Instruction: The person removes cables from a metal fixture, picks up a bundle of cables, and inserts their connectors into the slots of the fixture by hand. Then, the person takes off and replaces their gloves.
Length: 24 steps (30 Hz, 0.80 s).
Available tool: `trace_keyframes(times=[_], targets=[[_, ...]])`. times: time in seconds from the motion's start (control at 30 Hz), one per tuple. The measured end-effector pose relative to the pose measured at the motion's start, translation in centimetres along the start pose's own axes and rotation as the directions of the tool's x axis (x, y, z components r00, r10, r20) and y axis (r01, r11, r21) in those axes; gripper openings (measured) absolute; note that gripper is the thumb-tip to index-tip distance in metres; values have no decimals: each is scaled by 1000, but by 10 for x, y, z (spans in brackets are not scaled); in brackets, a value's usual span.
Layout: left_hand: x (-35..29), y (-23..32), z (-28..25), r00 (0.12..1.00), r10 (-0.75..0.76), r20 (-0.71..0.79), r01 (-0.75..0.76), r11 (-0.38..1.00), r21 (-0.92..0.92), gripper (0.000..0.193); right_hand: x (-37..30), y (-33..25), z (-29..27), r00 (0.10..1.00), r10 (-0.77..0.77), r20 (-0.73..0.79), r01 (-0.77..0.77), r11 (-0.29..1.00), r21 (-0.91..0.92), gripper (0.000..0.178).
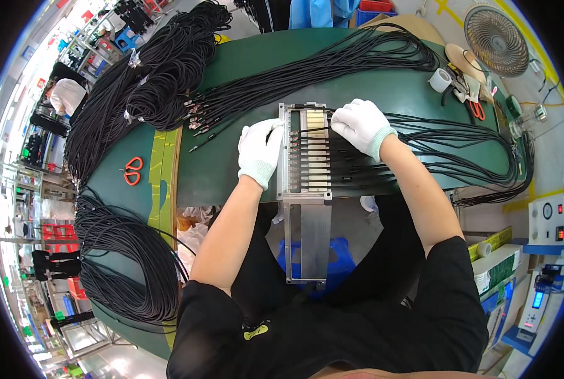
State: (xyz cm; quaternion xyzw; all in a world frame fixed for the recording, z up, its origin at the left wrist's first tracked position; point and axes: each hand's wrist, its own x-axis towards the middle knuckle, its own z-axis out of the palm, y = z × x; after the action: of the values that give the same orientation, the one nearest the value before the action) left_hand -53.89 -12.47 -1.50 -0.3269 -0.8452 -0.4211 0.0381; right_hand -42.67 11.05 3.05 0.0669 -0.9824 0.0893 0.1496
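A metal fixture [283, 158] with a row of pale slotted blocks lies at the table's front edge, its long plate [315, 234] hanging past the edge. Several black cables [357, 165] lie side by side across its slots, their connector ends towards the left. My left hand [258, 150], in a white glove, is curled against the fixture's left rail; whatever its fingertips hold is hidden. At the upper right of the blocks, my gloved right hand [359, 127] has its fingers closed on a black cable near the upper slots. The fingertips are partly covered by the glove's own bulk.
Big bundles of black cable [149, 82] are heaped at the left, with a coil [130, 265] below. Loose cables [307, 76] stretch across the back. Orange-handled scissors [132, 171] lie left. A tape roll [440, 80] and a fan [497, 41] stand at the right.
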Motion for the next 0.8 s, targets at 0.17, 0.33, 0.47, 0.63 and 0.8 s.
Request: trace_keyframes(times=[0.17, 0.33, 0.47, 0.63, 0.8], targets=[[-1, 12, 3, 992, 129, 11, -129, 992, -16, 23, 1, 1, 5, 999, 16, 28, -16, 1000, 21, 21], [-7, 37, 12, 947, 196, 256, -278, 899, 339, 47, 2, 5, 11, 998, 58, 7, -59, 997, 57, 21], [-3, 53, 8, 939, 214, 268, -323, 816, 479, 41, 9, 27, 3, 960, 201, -193, -188, 978, 88, 16], [-7, 45, 11, 932, 239, 271, -345, 815, 466, 37, 7, 13, 10, 987, 159, -22, -160, 984, -81, 17], [-14, 45, 17, 948, 210, 239, -294, 864, 409, 35, 8, 2, 14, 978, 188, -88, -200, 965, -168, 9]])
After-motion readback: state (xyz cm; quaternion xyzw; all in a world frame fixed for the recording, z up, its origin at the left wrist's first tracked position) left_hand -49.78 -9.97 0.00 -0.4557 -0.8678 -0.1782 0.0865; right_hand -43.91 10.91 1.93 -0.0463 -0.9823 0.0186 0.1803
